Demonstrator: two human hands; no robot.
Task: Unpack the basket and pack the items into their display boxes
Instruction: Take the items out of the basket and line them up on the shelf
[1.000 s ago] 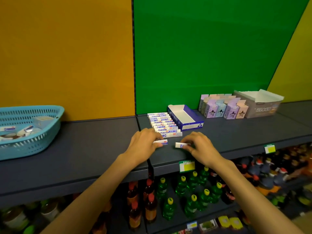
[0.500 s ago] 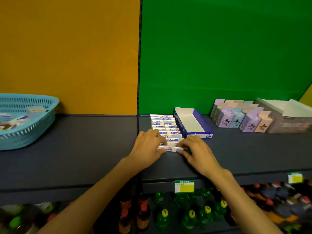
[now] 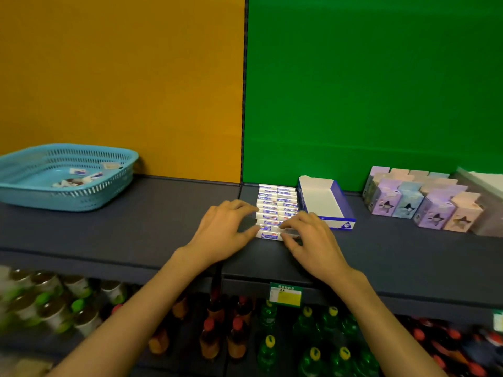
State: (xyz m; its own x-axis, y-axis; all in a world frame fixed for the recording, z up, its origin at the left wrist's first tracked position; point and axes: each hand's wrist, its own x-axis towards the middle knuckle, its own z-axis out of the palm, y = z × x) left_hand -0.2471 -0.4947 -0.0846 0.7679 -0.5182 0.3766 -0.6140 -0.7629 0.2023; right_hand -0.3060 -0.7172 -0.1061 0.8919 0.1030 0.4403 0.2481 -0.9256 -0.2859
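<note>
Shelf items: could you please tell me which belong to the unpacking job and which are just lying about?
Job: blue basket; small white boxes in rows, both hands on the front ones; empty blue display box.

Lying about: pastel cartons; yellow price tag; bottles below.

Two bare forearms reach up from the bottom edge, with no sleeve showing anywhere along their length. The left hand (image 3: pixel 226 229) and the right hand (image 3: pixel 313 240) wear no gloves, rings, watch or bracelet. The fingernails look short and plain, though the picture is too soft to show more.
</note>
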